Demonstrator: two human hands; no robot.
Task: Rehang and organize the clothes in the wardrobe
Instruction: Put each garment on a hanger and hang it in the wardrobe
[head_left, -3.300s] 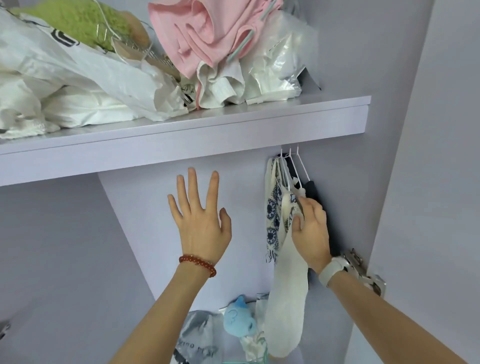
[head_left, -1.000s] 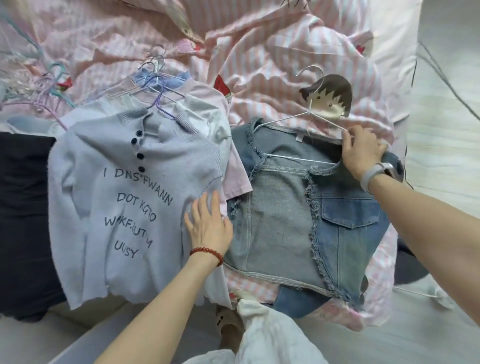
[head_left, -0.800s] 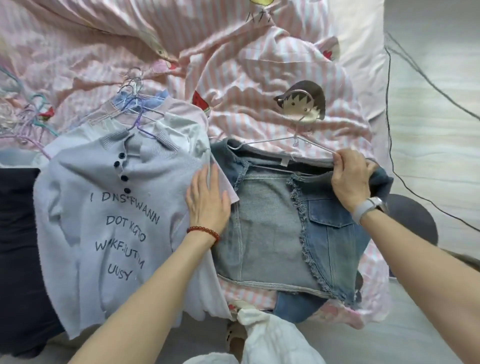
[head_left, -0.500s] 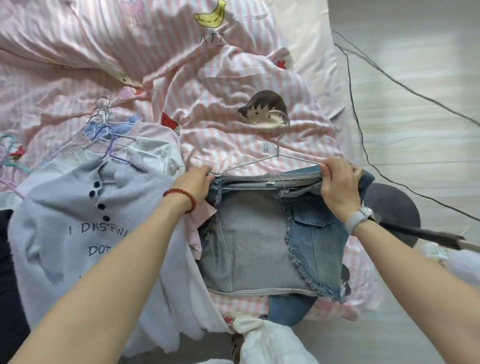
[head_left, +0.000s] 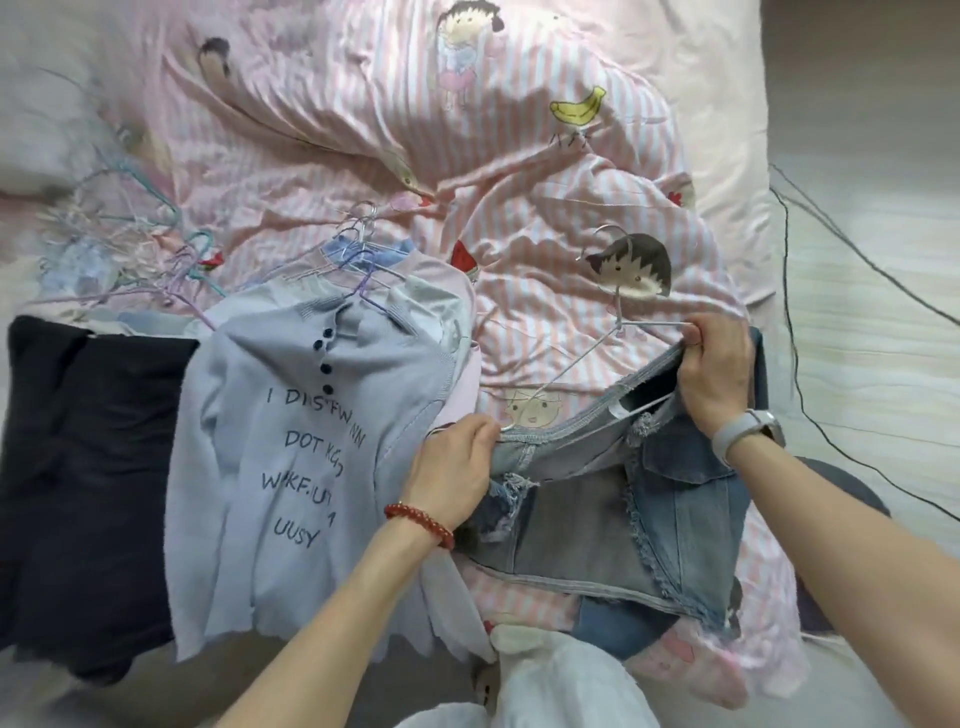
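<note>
Between the two hands, the denim jacket (head_left: 613, 525) lies half lifted off the bedding (head_left: 363, 130); it is probably thick, floppy and fairly heavy, best held at the shoulders over the hanger (head_left: 613, 332). The left hand (head_left: 457, 467) pinches one shoulder and the hanger's end. The right hand (head_left: 719, 379) curls around the other. Left of the left hand lies a grey top (head_left: 291, 447).

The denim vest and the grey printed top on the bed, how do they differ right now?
The blue denim vest is gripped at both shoulders, by the left hand and right hand; the pale grey knit top with dark lettering lies flat, untouched. The vest's white wire hanger sits tilted and half out; the top's lilac hanger sits in its collar. Both lie on the pink striped bedding.
</note>
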